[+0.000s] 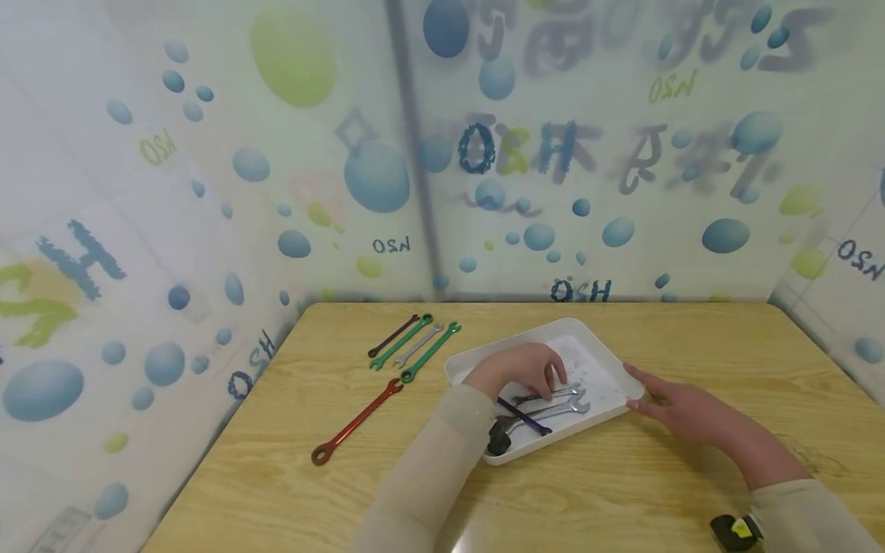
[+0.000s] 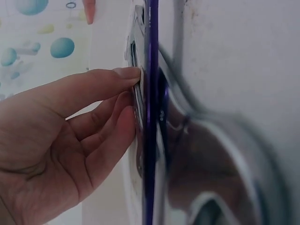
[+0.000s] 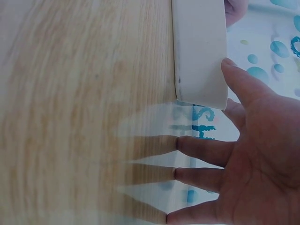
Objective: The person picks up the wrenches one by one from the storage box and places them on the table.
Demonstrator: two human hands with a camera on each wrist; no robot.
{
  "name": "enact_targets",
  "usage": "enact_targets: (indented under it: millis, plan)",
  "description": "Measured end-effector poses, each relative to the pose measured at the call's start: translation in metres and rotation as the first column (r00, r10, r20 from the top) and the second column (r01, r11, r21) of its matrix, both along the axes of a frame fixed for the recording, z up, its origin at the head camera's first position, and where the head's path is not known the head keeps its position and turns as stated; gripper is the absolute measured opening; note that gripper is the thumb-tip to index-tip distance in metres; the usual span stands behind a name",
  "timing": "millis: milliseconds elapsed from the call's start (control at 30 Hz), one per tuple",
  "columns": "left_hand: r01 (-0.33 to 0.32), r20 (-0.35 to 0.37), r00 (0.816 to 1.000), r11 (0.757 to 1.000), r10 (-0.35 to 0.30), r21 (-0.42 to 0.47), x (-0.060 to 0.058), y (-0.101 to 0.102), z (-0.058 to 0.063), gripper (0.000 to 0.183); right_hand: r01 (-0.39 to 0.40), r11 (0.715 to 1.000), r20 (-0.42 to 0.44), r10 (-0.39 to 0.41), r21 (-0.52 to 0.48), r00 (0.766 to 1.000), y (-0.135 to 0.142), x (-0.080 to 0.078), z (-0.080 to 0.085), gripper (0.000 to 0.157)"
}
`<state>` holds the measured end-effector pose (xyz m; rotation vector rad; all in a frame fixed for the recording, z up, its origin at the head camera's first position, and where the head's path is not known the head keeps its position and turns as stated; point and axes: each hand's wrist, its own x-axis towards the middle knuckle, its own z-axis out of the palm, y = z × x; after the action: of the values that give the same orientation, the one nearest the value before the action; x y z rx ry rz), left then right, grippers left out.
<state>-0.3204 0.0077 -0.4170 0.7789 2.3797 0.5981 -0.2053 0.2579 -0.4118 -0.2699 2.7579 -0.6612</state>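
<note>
A white tray (image 1: 601, 361) stands on the wooden table, holding several wrenches. My left hand (image 1: 528, 365) reaches down into it, and its thumb and fingertips pinch a small silver wrench (image 2: 138, 101). Beside that wrench, a dark purple wrench (image 1: 528, 418) lies across a larger silver wrench (image 1: 556, 409); the left wrist view shows the purple shaft (image 2: 151, 117) right by the fingertips. My right hand (image 1: 681, 407) is at the tray's right corner, thumb against the outer wall (image 3: 201, 56), index tip partly hidden behind the corner. Its other fingers (image 3: 206, 151) stretch out straight and spread.
Left of the tray, a purple wrench (image 1: 394, 336), two green wrenches (image 1: 432, 351) and a silver wrench (image 1: 419, 346) lie roughly parallel. A large red wrench (image 1: 356, 422) lies nearer the front. Patterned curtains (image 1: 311, 192) hang behind the table (image 1: 276, 461).
</note>
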Motion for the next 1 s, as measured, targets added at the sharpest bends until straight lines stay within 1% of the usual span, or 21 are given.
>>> enact_targets:
  millis: [100,167,267,533,800,900,1000]
  plan:
    - [0.016,-0.022,1.000,1.000,-0.016,-0.021,0.0003,0.0007,-0.0007,0.017,-0.004,1.000,-0.008,0.004,-0.004,1.000,-0.0001,0.0000,0.0000,0.080]
    - [0.037,-0.047,0.998,0.999,-0.038,-0.036,0.0001,0.0013,-0.0013,0.015,-0.005,1.000,-0.010,0.005,-0.004,1.000,0.0001,-0.0002,-0.0003,0.080]
    - [0.057,-0.077,0.995,0.996,-0.061,-0.064,0.0002,0.0020,-0.0019,0.014,-0.005,1.000,-0.012,0.005,-0.004,1.000,0.0004,-0.0007,-0.0007,0.079]
    - [0.100,-0.121,0.986,0.990,-0.113,-0.104,-0.0002,0.0037,-0.0041,0.013,0.003,1.000,0.000,-0.003,0.000,1.000,0.0019,-0.0015,-0.0013,0.080]
    - [0.124,-0.119,0.984,0.988,-0.135,-0.092,0.0005,0.0010,-0.0050,0.013,-0.013,1.000,-0.021,0.012,-0.013,1.000,0.0021,-0.0008,-0.0042,0.081]
    - [0.133,-0.107,0.984,0.989,-0.140,-0.066,0.0002,-0.0009,-0.0048,0.013,-0.018,1.000,-0.025,0.018,-0.012,1.000,0.0024,-0.0005,-0.0042,0.082]
    - [0.134,-0.079,0.987,0.990,-0.137,-0.038,-0.0006,-0.0025,-0.0042,0.013,-0.022,1.000,-0.030,0.022,-0.011,0.999,0.0023,-0.0003,-0.0041,0.082]
